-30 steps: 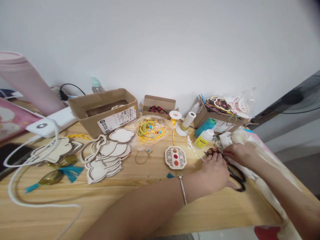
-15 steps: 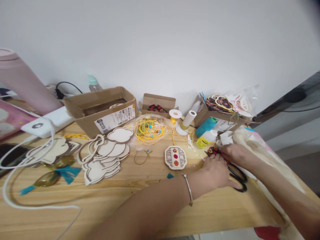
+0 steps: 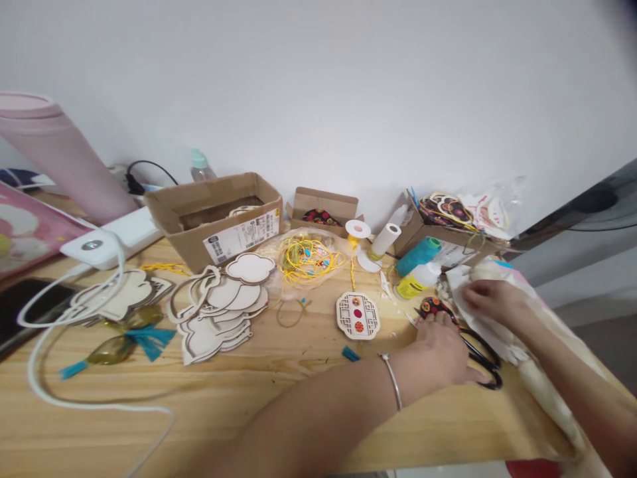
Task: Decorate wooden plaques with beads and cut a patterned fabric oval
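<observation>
My left hand (image 3: 442, 348), with a bangle at its wrist, lies palm down with its thumb spread. Its fingertips rest on a dark round piece with a red floral pattern (image 3: 434, 307). Under and beside this hand are black-handled scissors (image 3: 482, 358); their blades are mostly hidden. My right hand (image 3: 490, 302) is over white paper (image 3: 465, 292) at the right, fingers curled together; anything between them is too small to make out. Left of my left hand lies a wooden fretwork plaque (image 3: 357, 316) with three red and orange decorations down its middle.
Behind the hands stand a glue bottle (image 3: 417, 280), a teal thread spool (image 3: 419, 256) and a filled box (image 3: 438, 232). Yellow cords (image 3: 306, 259) lie centrally. Leftward are wooden cutouts (image 3: 219, 309), an open carton (image 3: 219, 219), tasselled pieces (image 3: 112, 348) and a white cable (image 3: 99, 403).
My right hand has moved away from the dark floral piece, rightward over the white paper. My left hand stays on the piece. The whole view has shifted slightly.
</observation>
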A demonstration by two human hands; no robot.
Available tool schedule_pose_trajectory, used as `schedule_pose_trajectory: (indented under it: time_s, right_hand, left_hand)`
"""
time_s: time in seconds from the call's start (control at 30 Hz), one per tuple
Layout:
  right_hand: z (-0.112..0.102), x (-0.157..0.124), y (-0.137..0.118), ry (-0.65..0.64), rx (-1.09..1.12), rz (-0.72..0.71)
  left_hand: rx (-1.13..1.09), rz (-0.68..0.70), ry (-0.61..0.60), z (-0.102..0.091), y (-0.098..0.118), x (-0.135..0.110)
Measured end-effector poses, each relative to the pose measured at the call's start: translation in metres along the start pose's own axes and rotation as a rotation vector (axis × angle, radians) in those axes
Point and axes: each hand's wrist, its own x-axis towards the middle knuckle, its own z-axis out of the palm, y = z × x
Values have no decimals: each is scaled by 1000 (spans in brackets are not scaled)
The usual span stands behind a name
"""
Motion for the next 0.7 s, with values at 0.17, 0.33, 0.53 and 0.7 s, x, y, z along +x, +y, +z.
schedule_pose_trajectory:
  time_s: [0.17,0.33,0.53,0.7]
  right_hand:
    - [-21,-14,-32,-81,529,152]
    - [-18,-36,-68,-58,879,274]
    - [-8,-43,-80,37,851,237]
    - [-3,-45,-89,75,767,77]
  left_hand:
    - [63,263,65,-23,-13,-4]
    - [-86,258,208,-52,-23,-15]
    - [-556,35,309,-46,-40,-19]
    - [-965,-63,317,-28,-43,-12]
